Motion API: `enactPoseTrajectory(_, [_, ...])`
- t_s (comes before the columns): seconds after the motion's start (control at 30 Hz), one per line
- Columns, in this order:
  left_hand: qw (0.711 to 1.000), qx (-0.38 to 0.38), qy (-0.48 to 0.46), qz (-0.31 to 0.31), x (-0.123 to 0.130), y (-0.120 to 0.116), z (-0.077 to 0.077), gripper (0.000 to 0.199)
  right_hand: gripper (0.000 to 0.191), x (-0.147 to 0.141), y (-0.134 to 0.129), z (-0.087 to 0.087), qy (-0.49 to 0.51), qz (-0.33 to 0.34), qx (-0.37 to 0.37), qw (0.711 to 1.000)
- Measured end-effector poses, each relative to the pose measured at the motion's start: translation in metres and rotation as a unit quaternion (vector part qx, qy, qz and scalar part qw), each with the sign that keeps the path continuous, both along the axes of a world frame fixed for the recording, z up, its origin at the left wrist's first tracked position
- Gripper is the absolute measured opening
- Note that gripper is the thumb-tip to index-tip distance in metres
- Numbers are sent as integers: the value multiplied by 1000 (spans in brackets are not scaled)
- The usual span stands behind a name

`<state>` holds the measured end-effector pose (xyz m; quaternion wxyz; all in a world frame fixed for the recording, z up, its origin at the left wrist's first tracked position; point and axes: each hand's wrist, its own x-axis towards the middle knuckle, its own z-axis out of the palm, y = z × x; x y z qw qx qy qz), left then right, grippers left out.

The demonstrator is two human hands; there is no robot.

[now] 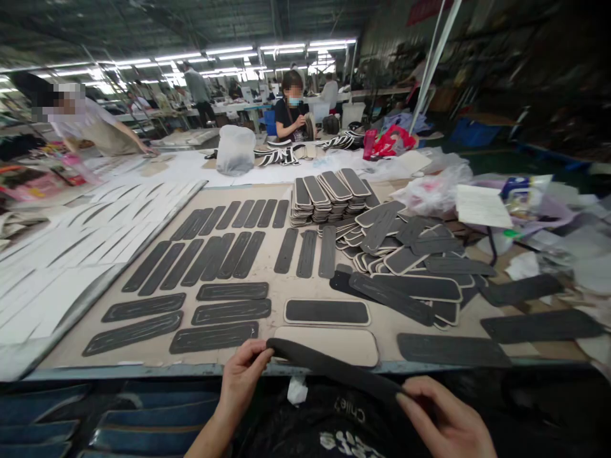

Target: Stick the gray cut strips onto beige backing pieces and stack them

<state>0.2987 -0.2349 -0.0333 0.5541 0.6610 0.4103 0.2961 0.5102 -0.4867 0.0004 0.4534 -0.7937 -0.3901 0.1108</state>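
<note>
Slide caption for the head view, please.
Left hand and right hand hold a dark oblong strip at the worktable's edge.

The beige-topped table [281, 285] carries dark strips [231, 311] (many in rows) and pale-edged stacks [330, 198]

The bottom edge cuts off the left forearm [212, 426], the right fingers [415, 413] hide one end of the dark strip [334, 367], which covers part of a pale strip [334, 340], and the white sheet's [484, 205] writing is too small to read.
</note>
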Motion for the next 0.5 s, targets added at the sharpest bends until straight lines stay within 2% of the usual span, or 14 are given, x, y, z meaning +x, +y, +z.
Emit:
enactPoseTrajectory(0.07, [997, -46, 61, -10, -3, 4, -6, 23, 19, 9, 13, -14, 121, -45, -33, 991])
enactPoseTrajectory(0.17, [987, -116, 107, -20, -3, 12, -18, 33, 32, 27, 31, -37, 235, -60, -63, 968])
enactPoseTrajectory(0.3, [982, -157, 97, -33, 6, 21, -24, 47, 33, 45, 48, -53, 253, -70, -107, 959])
enactPoseTrajectory(0.5, [975, -184, 113, -44, 20, 28, -26, 44, 27, 52, 59, -55, 241, -71, -160, 955])
